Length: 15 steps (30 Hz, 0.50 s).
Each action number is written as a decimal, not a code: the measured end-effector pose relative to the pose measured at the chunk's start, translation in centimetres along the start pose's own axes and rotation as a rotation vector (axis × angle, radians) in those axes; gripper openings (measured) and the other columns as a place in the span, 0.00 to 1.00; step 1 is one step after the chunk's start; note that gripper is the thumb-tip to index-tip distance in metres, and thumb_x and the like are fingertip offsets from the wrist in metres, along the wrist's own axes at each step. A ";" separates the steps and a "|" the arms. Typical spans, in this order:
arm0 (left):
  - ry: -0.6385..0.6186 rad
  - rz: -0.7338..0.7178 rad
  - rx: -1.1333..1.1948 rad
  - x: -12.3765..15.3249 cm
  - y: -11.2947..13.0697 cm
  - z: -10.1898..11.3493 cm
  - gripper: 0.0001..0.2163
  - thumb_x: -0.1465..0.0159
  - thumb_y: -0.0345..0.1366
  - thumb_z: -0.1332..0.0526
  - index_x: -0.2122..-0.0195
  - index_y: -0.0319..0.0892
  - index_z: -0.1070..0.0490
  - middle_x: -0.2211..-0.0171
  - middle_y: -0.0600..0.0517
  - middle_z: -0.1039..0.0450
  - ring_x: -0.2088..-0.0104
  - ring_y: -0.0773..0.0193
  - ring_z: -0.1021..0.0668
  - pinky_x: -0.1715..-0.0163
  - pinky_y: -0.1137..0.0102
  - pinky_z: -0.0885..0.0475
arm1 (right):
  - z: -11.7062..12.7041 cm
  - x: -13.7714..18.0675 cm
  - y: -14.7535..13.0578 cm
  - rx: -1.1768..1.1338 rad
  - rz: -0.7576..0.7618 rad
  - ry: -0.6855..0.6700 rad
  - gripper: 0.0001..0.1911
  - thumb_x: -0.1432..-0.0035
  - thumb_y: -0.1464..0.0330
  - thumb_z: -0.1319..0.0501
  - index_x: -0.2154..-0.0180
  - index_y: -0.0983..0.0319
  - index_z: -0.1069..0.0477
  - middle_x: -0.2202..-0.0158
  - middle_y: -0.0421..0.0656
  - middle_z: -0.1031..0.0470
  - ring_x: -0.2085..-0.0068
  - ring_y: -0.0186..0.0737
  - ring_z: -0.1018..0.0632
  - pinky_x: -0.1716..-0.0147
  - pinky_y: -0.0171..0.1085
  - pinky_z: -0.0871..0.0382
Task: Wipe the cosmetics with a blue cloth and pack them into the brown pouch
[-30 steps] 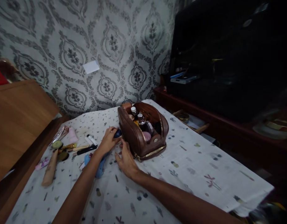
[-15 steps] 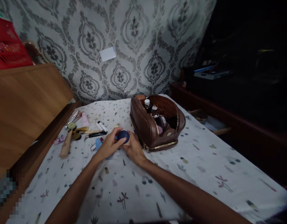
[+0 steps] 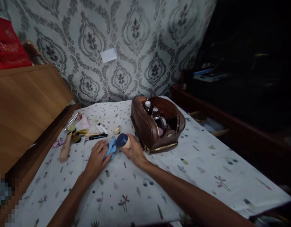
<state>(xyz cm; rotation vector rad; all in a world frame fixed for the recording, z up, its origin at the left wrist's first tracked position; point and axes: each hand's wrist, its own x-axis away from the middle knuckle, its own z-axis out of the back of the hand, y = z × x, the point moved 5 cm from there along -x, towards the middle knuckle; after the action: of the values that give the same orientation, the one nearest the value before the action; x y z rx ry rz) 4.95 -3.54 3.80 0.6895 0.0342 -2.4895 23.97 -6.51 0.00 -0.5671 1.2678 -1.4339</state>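
My right hand (image 3: 135,152) is wrapped round a small container with a dark blue cap (image 3: 122,140) and a beige body, tilted with the cap to the left. Just left of it, my left hand (image 3: 97,155) has its fingers closed on a crumpled light blue cloth (image 3: 110,148). Behind the hands a small round pale item (image 3: 116,130) lies on the patterned sheet. The brown cosmetic bag (image 3: 145,126) stands unzipped to the right of my right hand, with bottles (image 3: 148,107) and a round compact (image 3: 163,122) inside.
Left on the sheet lie a beige tube (image 3: 65,148), a pink tube (image 3: 85,121), white tubes (image 3: 103,128), a black pen-like item (image 3: 98,136) and brushes (image 3: 76,138). A wooden headboard (image 3: 24,107) borders the left; an open drawer (image 3: 213,126) is at right.
My left hand has left the blue cap and moved left and down onto the blue cloth, gathering it. The capped container stays in my right hand, now tilted left. The pale item has come into view.
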 end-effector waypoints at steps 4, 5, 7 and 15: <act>0.078 -0.022 0.108 -1.9 2.6 -0.2 0.11 0.30 0.38 0.45 0.48 0.43 0.33 0.42 0.42 0.30 0.39 0.52 0.30 0.41 0.55 0.31 | -0.2 0.5 -0.4 0.059 0.035 -0.021 0.21 0.49 0.68 0.34 0.51 0.60 0.31 0.55 0.46 0.24 0.55 0.45 0.22 0.54 0.41 0.29; 0.068 -0.010 0.143 -2.5 3.0 -0.5 0.13 0.30 0.39 0.46 0.46 0.44 0.35 0.41 0.41 0.30 0.40 0.53 0.29 0.42 0.55 0.31 | -0.3 0.6 -0.4 0.080 0.045 -0.031 0.21 0.49 0.68 0.34 0.52 0.60 0.31 0.56 0.46 0.23 0.56 0.45 0.22 0.55 0.41 0.28; 0.059 0.075 0.215 -3.6 3.4 -1.2 0.16 0.29 0.42 0.47 0.44 0.43 0.38 0.44 0.41 0.28 0.45 0.53 0.24 0.47 0.57 0.27 | -0.6 0.7 -0.5 0.126 0.068 -0.038 0.19 0.49 0.68 0.35 0.54 0.61 0.31 0.57 0.46 0.24 0.57 0.45 0.22 0.56 0.41 0.28; 0.032 0.451 0.441 -6.8 2.2 -1.6 0.17 0.33 0.52 0.49 0.61 0.46 0.30 0.69 0.52 0.24 0.67 0.56 0.21 0.63 0.63 0.27 | -1.3 1.5 -1.2 0.364 0.184 -0.171 0.23 0.50 0.71 0.36 0.51 0.63 0.34 0.50 0.52 0.30 0.48 0.53 0.28 0.47 0.50 0.31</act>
<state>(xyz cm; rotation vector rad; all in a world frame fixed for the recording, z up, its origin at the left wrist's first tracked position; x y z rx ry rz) 11.72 -1.70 5.95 0.8078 -0.6075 -2.0588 21.90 -7.52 0.26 -0.3101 0.8727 -1.3861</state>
